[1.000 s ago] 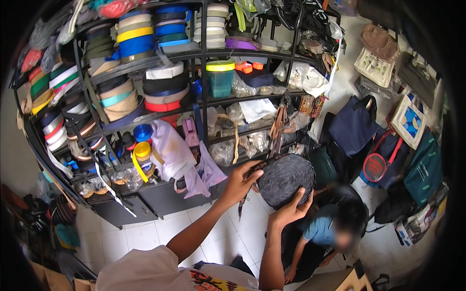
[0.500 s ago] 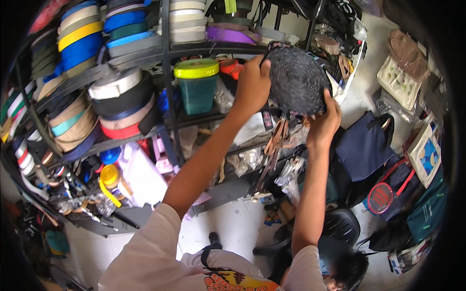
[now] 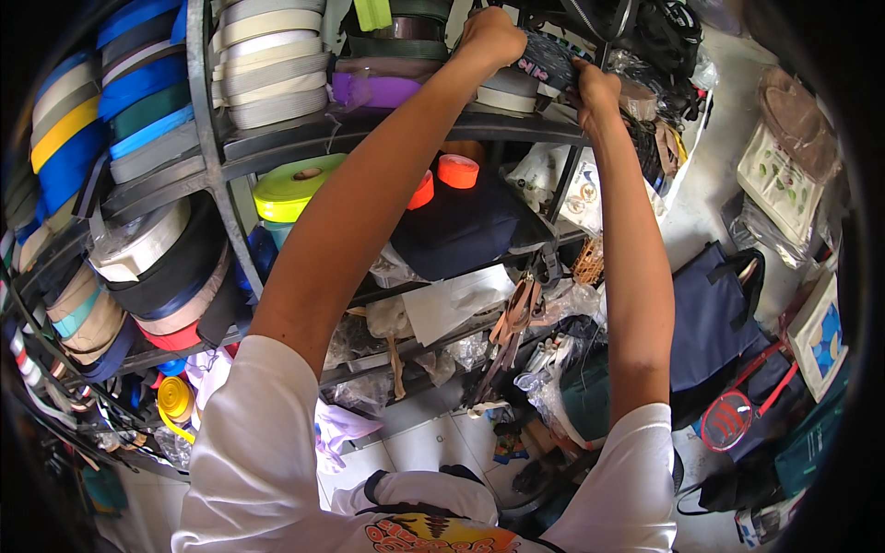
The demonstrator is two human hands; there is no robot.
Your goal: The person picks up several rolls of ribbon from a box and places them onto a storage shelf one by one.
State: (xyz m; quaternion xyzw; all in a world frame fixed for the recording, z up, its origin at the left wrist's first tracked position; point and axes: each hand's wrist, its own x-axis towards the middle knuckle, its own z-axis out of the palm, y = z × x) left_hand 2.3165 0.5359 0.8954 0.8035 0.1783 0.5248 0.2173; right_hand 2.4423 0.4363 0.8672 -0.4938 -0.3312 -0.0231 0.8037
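Between my two raised hands is a wide roll of black patterned strap (image 3: pixel 550 66), seen edge-on at the upper shelf. My left hand (image 3: pixel 493 39) grips its left side, fingers mostly turned away from view. On the other side my right hand (image 3: pixel 597 90) is closed on the roll's right edge, thumb on the near face. A stack of white and grey strap rolls (image 3: pixel 509 90) lies just below it, partly hidden. Whether the black roll rests on that stack or is held just above it, I cannot tell.
A dark metal shelf rack (image 3: pixel 369 138) carries stacked strap rolls, with cream ones (image 3: pixel 272 64) at left. Below are a neon-yellow roll (image 3: pixel 286 189), a small orange roll (image 3: pixel 458 170) and dark folded fabric (image 3: pixel 470 226). A navy bag (image 3: pixel 710 318) hangs at right.
Both hands have carried the black roll up and away to the upper shelf. It has turned from showing its flat coiled face to showing its patterned edge. The view has shifted closer to the rack.
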